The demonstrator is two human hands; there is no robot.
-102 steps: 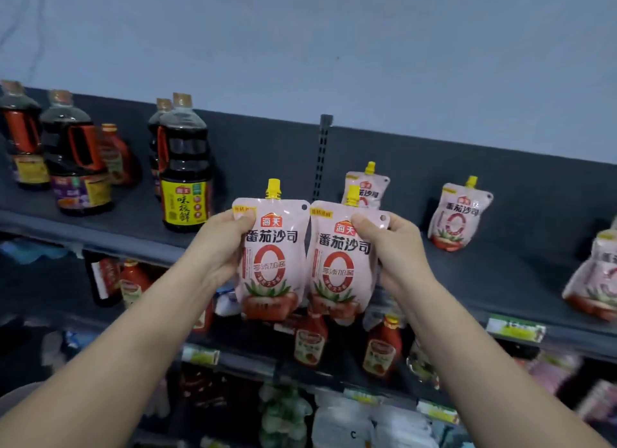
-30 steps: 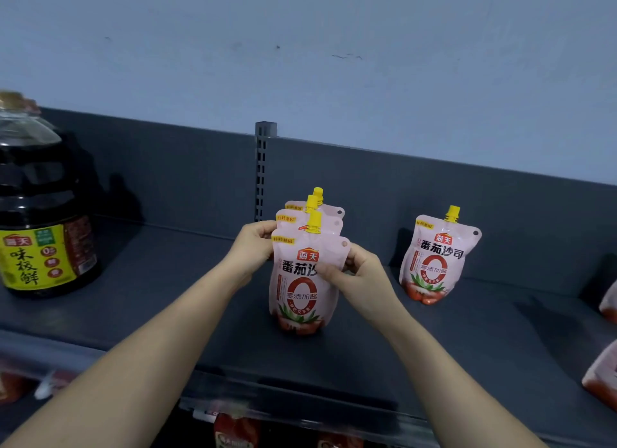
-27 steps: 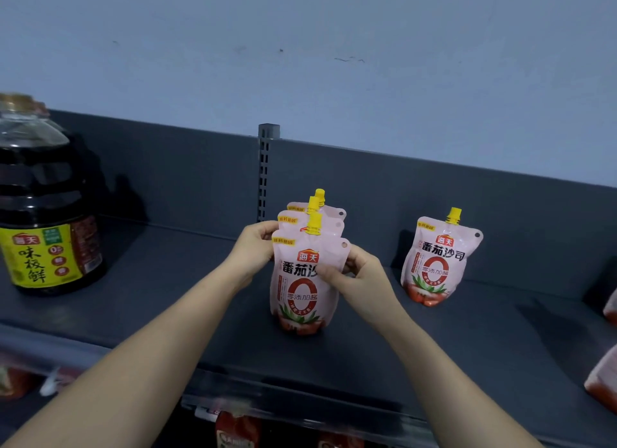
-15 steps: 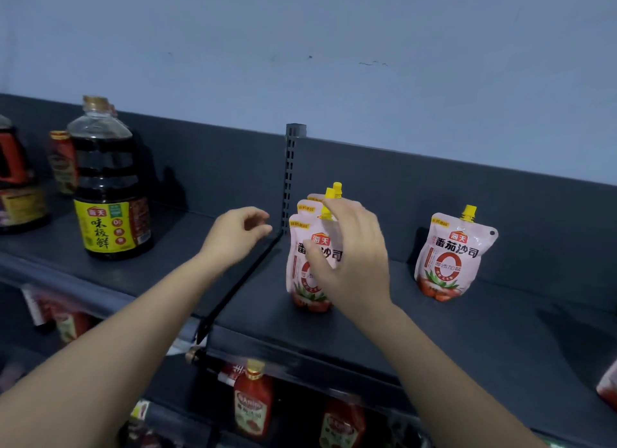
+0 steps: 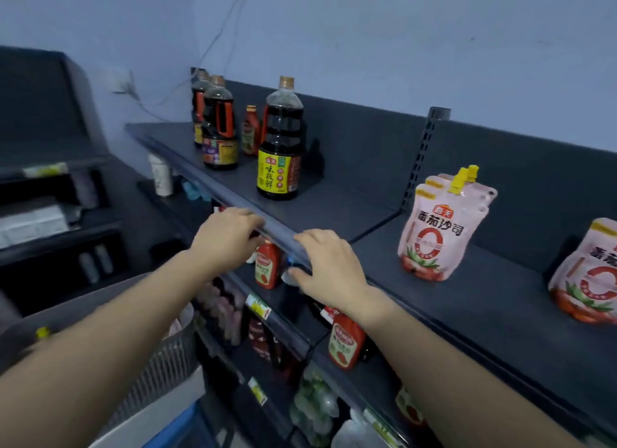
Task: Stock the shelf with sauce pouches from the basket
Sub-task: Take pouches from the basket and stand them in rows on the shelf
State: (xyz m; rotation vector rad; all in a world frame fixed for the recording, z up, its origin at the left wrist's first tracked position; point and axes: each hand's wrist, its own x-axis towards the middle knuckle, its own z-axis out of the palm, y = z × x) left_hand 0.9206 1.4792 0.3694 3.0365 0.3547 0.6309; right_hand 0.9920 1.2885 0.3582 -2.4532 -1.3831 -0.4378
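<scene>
Hands: left hand [image 5: 227, 238] and right hand [image 5: 329, 269] have let go, now empty, fingers relaxed, left of pouch stack [image 5: 440, 233].
Pouch stack: unsupported (likely soft-based); could slump forward.

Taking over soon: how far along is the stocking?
Done: a row of pouches stands on the shelf, another pouch to its right. In hand: nothing; left hand and right hand are empty at the shelf edge. Left: the basket is mostly hidden, so more may remain.
</scene>
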